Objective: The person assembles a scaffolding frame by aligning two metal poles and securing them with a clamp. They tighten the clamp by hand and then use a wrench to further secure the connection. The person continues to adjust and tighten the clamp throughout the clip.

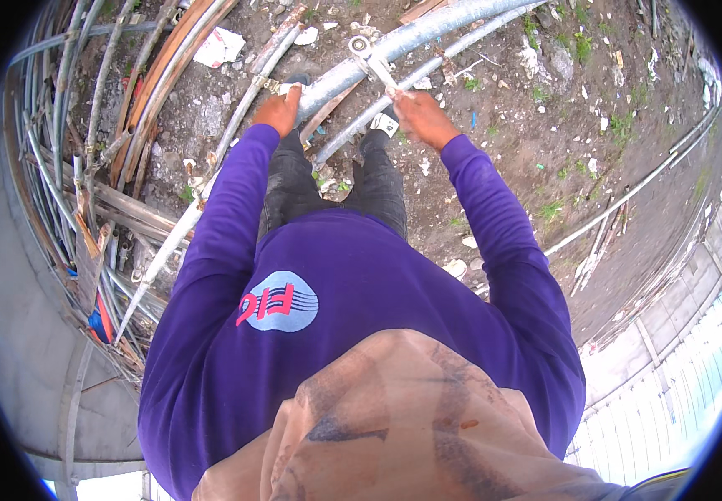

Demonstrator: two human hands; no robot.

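A thick grey metal pipe [411,42] slants from between my legs toward the far right. My left hand [277,110] is closed at its near end, fingers against the pipe's left side; what lies under the palm is hidden. In my right hand [425,118] is a pale metal wrench [380,71], gripped at its near end. The wrench lies across the thick pipe, and its round ring head [360,46] reaches past the pipe's far side. A thinner pipe [353,129] runs roughly alongside, passing near my right hand.
Long pipes and wooden planks [148,108] are heaped on the left. Bare soil [503,125] holds stones, paper scraps and weeds. Another long pipe [628,196] lies on the right. My shoes [384,125] stand close beside the pipes.
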